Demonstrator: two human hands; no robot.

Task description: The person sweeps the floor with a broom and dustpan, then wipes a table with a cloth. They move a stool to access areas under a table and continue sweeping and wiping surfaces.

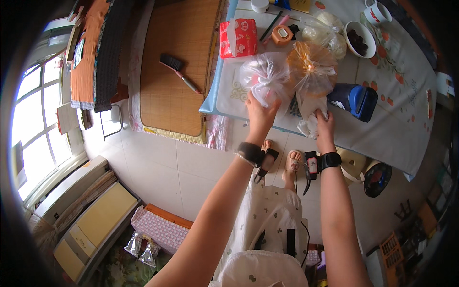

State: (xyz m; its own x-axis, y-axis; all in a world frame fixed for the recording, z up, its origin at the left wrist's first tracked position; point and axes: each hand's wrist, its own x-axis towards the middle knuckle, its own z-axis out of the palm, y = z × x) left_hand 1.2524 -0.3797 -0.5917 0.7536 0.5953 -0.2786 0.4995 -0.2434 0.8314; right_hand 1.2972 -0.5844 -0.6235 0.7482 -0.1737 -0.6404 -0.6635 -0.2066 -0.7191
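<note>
My left hand (pixel 262 113) is at the near side of a knotted clear plastic bag (pixel 267 75) with white and pink contents, its thumb and fingers around the bag's lower part. In my right hand (pixel 325 129) is a crumpled white thin bag or cloth (pixel 312 114), pinched at the table's near edge; which of the two cannot be told. Just beyond it sits another tied plastic bag (pixel 311 68) with orange-yellow contents. A dark blue container with a bright blue lid (pixel 353 101) lies on its side to the right of my right hand.
On the covered table (pixel 380 140) are a red tissue pack (pixel 238 37), an orange device (pixel 282 35), a bag of pale round items (pixel 322 30), a bowl of dark fruit (pixel 360 39) and a mug (pixel 377 13). Left, a brush (pixel 181 73) lies on a woven mat (pixel 172 107).
</note>
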